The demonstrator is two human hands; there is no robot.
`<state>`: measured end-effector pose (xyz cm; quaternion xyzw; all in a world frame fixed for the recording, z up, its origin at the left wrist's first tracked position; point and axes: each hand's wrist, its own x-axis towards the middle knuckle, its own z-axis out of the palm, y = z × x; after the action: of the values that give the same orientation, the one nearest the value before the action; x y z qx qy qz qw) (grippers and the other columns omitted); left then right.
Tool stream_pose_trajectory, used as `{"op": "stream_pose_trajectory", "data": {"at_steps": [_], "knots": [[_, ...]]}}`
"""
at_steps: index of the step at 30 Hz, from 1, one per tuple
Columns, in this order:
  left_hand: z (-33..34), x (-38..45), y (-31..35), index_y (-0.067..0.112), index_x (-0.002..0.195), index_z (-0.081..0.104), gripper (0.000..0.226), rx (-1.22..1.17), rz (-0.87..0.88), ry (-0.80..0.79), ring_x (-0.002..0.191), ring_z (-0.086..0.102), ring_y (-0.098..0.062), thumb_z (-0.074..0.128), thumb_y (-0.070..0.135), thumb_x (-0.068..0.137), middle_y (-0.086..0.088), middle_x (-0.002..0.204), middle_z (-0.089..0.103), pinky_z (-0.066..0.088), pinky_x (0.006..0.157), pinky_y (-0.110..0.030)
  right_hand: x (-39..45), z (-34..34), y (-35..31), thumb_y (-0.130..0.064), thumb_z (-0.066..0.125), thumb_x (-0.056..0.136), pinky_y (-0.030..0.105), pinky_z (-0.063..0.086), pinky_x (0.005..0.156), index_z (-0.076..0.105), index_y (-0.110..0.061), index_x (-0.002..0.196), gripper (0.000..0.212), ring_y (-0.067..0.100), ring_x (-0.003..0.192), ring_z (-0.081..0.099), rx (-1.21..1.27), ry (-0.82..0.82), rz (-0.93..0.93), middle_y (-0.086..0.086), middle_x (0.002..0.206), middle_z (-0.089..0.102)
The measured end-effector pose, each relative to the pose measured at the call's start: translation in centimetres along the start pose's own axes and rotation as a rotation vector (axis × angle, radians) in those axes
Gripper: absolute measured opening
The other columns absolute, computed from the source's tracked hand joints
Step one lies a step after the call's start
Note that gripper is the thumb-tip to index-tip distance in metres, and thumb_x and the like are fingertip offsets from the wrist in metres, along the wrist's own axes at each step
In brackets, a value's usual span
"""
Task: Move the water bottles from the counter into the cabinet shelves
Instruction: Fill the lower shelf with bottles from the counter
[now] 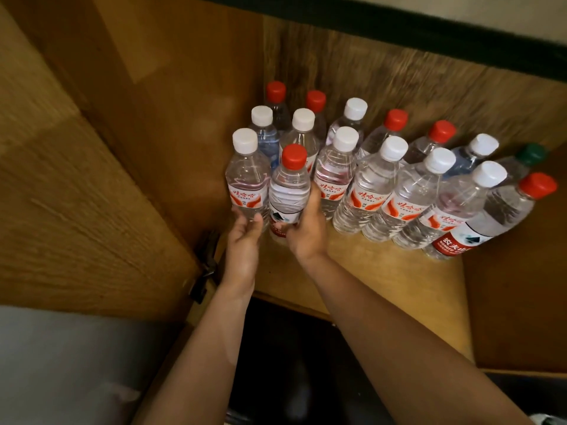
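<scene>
Item: clear plastic water bottle with red cap and white-and-red label (289, 191), upright at the front left of the wooden cabinet shelf (383, 277), centre of the frame. It touches a clear white-capped bottle with a red-and-white label (248, 182) on its left.

Hands: right hand (305, 231) wrapped round the lower right side of the red-capped bottle, fingers curled onto its label. Left hand (244, 237) half open at the base of the white-capped bottle, fingertips touching it; whether it truly grips cannot be told.

Stock on shelf: a packed cluster of about sixteen upright bottles, white and red caps mixed, one green-capped bottle (527, 157) at the far right, running from centre to right of the frame.

Risks, as judged: the bottles stand shoulder to shoulder, so a sideways nudge from either hand could topple a neighbour and set off the row. The two held bottles sit near the shelf's front edge; a loose release could tip one over it.

Surroundings: open wooden cabinet door (76, 210) across the left of the frame, its dark metal hinge (205, 271) just left of the left wrist. The door and cabinet side wall crowd the left hand's room. The counter cannot be picked out.
</scene>
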<state>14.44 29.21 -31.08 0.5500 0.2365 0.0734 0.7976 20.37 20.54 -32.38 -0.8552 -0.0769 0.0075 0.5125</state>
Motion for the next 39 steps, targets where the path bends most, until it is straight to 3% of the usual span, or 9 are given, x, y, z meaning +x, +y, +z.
{"op": "stream_pose_trajectory", "data": {"at_steps": [6,10,14,20,25,28,34,39], "knots": [[0.6,-0.3,-0.2,0.014,0.139,0.039,0.047,0.033,0.011,0.012,0.127,0.047,-0.018,0.044,0.003,0.093,-0.006,0.136,0.052,0.031,0.112,-0.043,-0.1,-0.6,0.5,-0.003,0.075,0.072,-0.003,0.035,0.072,0.024,-0.018,0.137,0.084,0.005,0.107,0.049,0.133,-0.010,0.079,-0.007,0.120,0.054],[0.8,0.1,-0.2,0.013,0.139,0.038,0.051,0.040,-0.007,0.009,0.127,0.047,-0.020,0.044,-0.003,0.091,-0.008,0.136,0.052,0.031,0.112,-0.043,-0.9,-0.2,0.4,-0.009,0.075,0.073,0.021,0.037,0.090,0.019,-0.025,0.141,0.090,0.020,0.120,0.049,0.129,-0.011,0.114,0.005,0.133,0.049],[0.3,0.4,0.0,0.017,0.130,0.047,0.046,0.056,0.004,-0.008,0.122,0.051,-0.018,0.046,-0.005,0.089,-0.005,0.130,0.057,0.036,0.108,-0.039,-0.4,0.5,-0.3,-0.033,0.078,0.070,0.025,0.025,0.086,0.016,-0.025,0.140,0.094,0.030,0.125,0.038,-0.023,0.051,0.202,0.012,0.141,0.030],[-0.3,0.7,0.2,0.033,0.104,0.057,0.046,0.056,0.029,-0.037,0.111,0.058,-0.009,0.047,-0.008,0.087,0.010,0.111,0.065,0.045,0.094,-0.027,-0.3,0.5,0.1,-0.017,0.077,0.072,0.024,0.033,0.091,0.021,-0.016,0.131,0.081,0.020,0.123,0.042,0.104,0.017,0.130,0.006,0.136,0.038],[-0.1,0.6,0.2,0.033,0.107,0.053,0.048,0.021,0.038,-0.048,0.111,0.056,-0.007,0.045,-0.010,0.086,0.010,0.113,0.062,0.045,0.088,-0.021,0.2,0.5,0.1,-0.011,0.076,0.073,0.017,0.028,0.093,0.019,-0.011,0.132,0.082,0.013,0.123,0.037,0.082,-0.027,0.095,0.007,0.136,0.034],[-0.2,0.4,0.2,0.027,0.120,0.049,0.048,0.012,0.035,-0.068,0.111,0.056,-0.005,0.045,-0.009,0.087,0.004,0.120,0.061,0.047,0.084,-0.019,0.3,0.3,-0.1,-0.008,0.078,0.070,0.016,0.026,0.095,0.020,-0.013,0.134,0.086,0.006,0.117,0.032,0.124,-0.008,0.134,0.007,0.137,0.032],[-0.4,0.1,0.8,0.019,0.130,0.044,0.058,0.011,-0.022,-0.058,0.110,0.058,-0.012,0.037,-0.015,0.083,-0.001,0.122,0.060,0.047,0.085,-0.022,-0.2,0.4,-0.4,-0.017,0.083,0.064,0.025,0.031,0.089,0.032,-0.018,0.127,0.081,0.026,0.124,0.041,0.241,0.083,0.301,0.008,0.134,0.037],[-0.8,0.0,1.3,0.015,0.116,0.052,0.054,0.024,-0.069,-0.042,0.101,0.059,-0.015,0.032,-0.019,0.079,-0.002,0.107,0.063,0.046,0.087,-0.024,0.0,1.3,-1.1,-0.021,0.082,0.065,0.032,0.034,0.087,0.029,-0.023,0.129,0.083,0.033,0.125,0.040,0.210,0.104,0.375,0.010,0.138,0.031]]}}
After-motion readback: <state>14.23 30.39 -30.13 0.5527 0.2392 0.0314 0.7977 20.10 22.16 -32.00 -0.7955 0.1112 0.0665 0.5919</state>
